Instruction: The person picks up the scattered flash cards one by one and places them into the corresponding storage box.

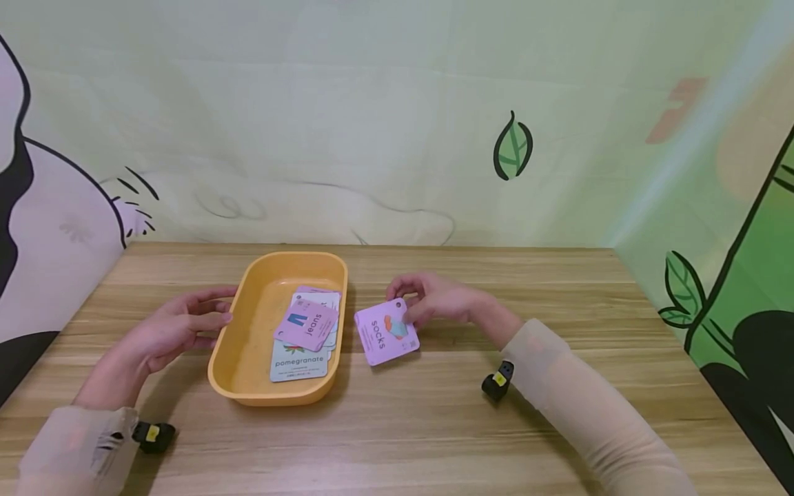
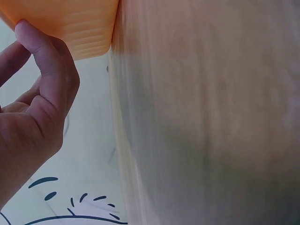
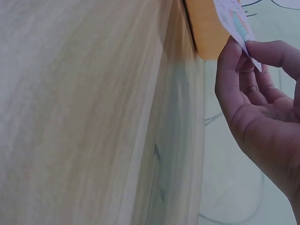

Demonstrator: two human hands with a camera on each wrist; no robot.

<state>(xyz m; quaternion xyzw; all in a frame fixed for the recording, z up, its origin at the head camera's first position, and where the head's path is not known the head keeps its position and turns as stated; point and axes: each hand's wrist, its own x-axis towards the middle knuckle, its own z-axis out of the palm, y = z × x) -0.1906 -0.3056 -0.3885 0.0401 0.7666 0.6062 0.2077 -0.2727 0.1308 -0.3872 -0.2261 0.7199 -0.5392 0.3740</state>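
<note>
My right hand (image 1: 443, 300) pinches a purple card (image 1: 386, 334) printed "socks" at its corner, between thumb and fingers. In the right wrist view, the same card (image 3: 236, 26) is seen nearly edge-on, tilted and above the table. At the left, my left hand (image 1: 180, 324) touches the side of a yellow tray (image 1: 245, 344), its fingers loosely bent. The left wrist view shows a fingertip against the tray wall (image 2: 89, 33). Inside the tray, a purple "jeans" card (image 1: 307, 325) lies over a pale "pomegranate" card (image 1: 299, 365) and several partly covered cards.
The wooden table (image 1: 434, 427) ends at a printed backdrop (image 1: 384, 138) behind it. Both wrists wear small black cameras, one on the left sleeve (image 1: 77, 448) and one on the right sleeve (image 1: 577, 393). The tray's raised rim surrounds the cards.
</note>
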